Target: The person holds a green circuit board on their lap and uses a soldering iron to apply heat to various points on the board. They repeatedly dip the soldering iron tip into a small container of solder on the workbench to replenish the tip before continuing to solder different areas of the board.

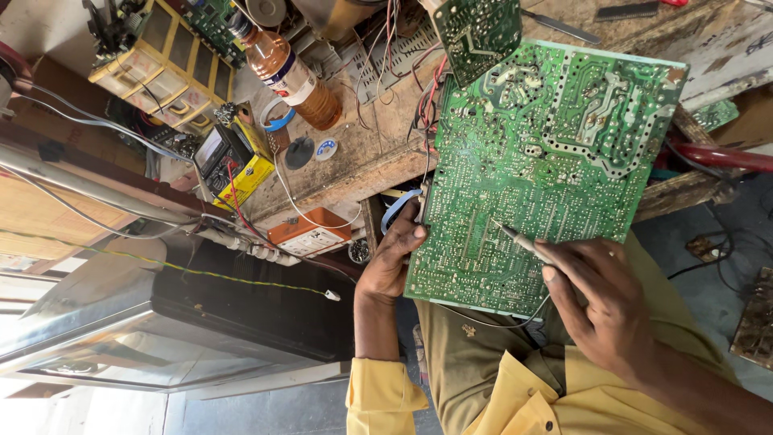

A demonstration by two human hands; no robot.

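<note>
L hand (392, 262) grips lower-left edge of green circuit board (539, 169), thumb curled over edge. Board propped from lap against workbench (354, 161), long axis running up and right, away from body. R hand (605, 306) at board's lower right, nearer, pinching thin probe (522, 242); tip touches solder side.

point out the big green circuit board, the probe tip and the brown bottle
green circuit board (547, 153), head view, middle of its solder side
probe (519, 240), head view, its shaft near the tip
brown bottle (294, 76), head view, its labelled body
</note>
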